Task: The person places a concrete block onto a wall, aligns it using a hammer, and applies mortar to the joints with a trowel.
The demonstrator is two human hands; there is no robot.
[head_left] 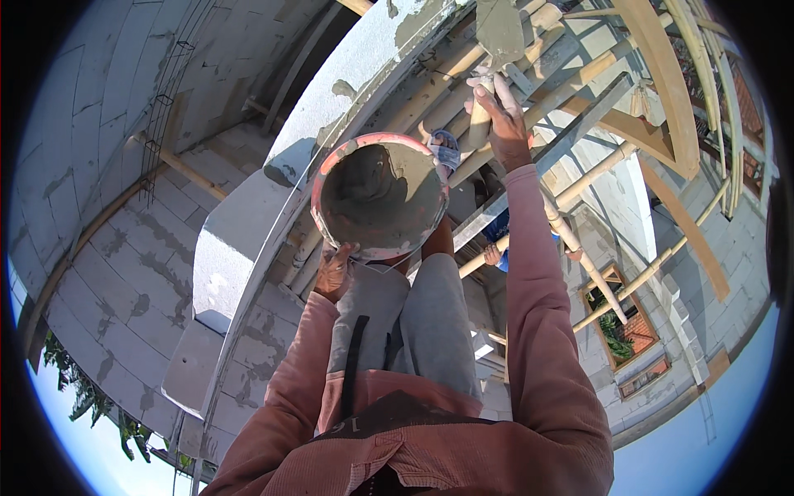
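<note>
My left hand (334, 273) grips the near-left rim of a round bucket (389, 251) with a pinkish, mortar-smeared edge. Wet grey mortar (351, 194) lines it and lies inside, with a hollow scooped on one side. Out ahead, my right hand (504, 128) is wrapped round the handle of a trowel (499, 35), its blade pointing away and coated in grey mortar. Left of the trowel runs a course of white blocks (322, 87) with mortar patches on its top and side.
Bamboo poles (591, 169) and planks (587, 120) form scaffolding under me; my sandalled foot (447, 150) rests there. Below, another person's hand (493, 254) holds a pole. Curved wooden boards (662, 83) stand right. Block walls (132, 281) drop away left, and a window frame (620, 318) lies lower right.
</note>
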